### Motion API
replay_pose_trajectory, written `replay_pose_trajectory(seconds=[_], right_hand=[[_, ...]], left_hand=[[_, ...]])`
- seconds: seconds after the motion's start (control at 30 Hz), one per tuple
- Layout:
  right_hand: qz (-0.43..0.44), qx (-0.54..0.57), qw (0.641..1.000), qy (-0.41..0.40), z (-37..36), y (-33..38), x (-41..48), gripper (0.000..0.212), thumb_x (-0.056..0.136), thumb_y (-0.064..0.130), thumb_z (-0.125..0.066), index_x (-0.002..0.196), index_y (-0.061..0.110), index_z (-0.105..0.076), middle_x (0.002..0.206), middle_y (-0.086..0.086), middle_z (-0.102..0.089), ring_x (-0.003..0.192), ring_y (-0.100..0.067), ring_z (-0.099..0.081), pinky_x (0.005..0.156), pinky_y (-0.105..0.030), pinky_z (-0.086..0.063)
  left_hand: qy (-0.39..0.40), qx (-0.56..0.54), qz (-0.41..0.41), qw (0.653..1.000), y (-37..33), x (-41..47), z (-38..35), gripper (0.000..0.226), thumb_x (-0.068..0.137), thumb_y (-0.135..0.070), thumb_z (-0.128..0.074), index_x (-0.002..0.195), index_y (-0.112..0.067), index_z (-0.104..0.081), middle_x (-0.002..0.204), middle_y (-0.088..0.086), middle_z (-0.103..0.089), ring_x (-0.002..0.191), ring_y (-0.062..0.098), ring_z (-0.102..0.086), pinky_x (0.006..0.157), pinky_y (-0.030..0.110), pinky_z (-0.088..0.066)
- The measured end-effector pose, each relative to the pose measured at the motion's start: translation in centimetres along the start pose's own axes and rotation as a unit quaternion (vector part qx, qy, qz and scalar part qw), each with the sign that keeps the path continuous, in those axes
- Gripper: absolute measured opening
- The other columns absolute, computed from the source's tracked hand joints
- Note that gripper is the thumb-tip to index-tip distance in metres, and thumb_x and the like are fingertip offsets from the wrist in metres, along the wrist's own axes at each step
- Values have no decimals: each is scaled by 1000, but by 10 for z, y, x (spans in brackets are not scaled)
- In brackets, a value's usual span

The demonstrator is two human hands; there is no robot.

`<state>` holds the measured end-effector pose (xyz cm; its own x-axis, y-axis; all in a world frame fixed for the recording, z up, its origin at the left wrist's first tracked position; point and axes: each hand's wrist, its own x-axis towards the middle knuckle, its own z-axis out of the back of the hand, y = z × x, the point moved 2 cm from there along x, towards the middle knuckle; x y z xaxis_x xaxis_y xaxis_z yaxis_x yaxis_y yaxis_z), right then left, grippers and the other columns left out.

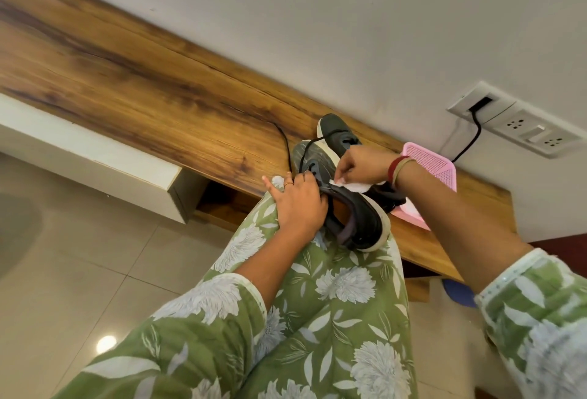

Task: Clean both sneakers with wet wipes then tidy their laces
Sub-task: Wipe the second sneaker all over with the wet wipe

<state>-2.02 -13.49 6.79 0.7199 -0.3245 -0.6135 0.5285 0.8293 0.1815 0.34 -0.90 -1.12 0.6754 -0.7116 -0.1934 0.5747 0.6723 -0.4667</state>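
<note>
The right hand [362, 163] pinches a white wet wipe [355, 186] against the dark sneaker [365, 220], which the left hand [298, 205] grips at its collar on the person's knee [251, 236]. The second sneaker [336, 131] stands just behind on the wooden desk [158, 87], beside a pink basket [435, 163].

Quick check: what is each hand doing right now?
Left hand: grips the sneaker on the lap.
Right hand: pinches a white wipe against that sneaker.
</note>
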Motion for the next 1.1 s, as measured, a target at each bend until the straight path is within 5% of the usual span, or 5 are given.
replay_pose_trajectory(seconds=[0.17, 0.37, 0.77, 0.93, 1.1], right_hand=[[-52, 121, 955, -265, 8, -4, 21, 25, 93, 7, -49, 106, 13, -69, 114, -4, -65, 101, -20, -59, 81, -20, -39], [-58, 66, 978, -190, -31, -6, 39, 25, 91, 5, -51, 107, 8, -70, 112, -12, -68, 106, -26, -61, 93, -29, -46], [5, 88, 996, -5, -7, -6, -5, 18, 89, 11, -59, 102, 13, -72, 102, -4, -70, 91, -11, -60, 75, -16, -43], [-40, 186, 943, -274, 1, -3, 24, 25, 92, 5, -53, 109, 11, -68, 111, -2, -65, 105, -15, -58, 89, -21, -40], [-48, 40, 977, -203, -31, 3, 39, 21, 90, 7, -52, 96, 3, -72, 100, -18, -69, 97, -32, -63, 88, -38, -49]], left_hand=[[-2, -18, -11, 1000, 3, 5, -4, 61, 93, -39, -47, 144, -12, -30, 143, 3, -45, 138, 24, -33, 111, 63, 4], [-1, -20, -10, 1000, 2, 8, -4, 63, 91, -42, -51, 143, -13, -32, 138, 6, -50, 131, 23, -42, 113, 60, -1], [15, 15, -12, 1000, 3, 6, -7, 75, 93, -48, -45, 151, -11, -14, 149, 3, -37, 139, 26, -30, 110, 65, 2], [18, 15, -12, 1000, 2, 7, -8, 72, 97, -46, -39, 151, -9, -11, 152, 4, -33, 142, 27, -24, 111, 64, 3], [26, 33, -12, 999, 1, 6, -8, 71, 98, -44, -36, 151, -6, -7, 157, 6, -22, 146, 28, -14, 109, 65, 5]])
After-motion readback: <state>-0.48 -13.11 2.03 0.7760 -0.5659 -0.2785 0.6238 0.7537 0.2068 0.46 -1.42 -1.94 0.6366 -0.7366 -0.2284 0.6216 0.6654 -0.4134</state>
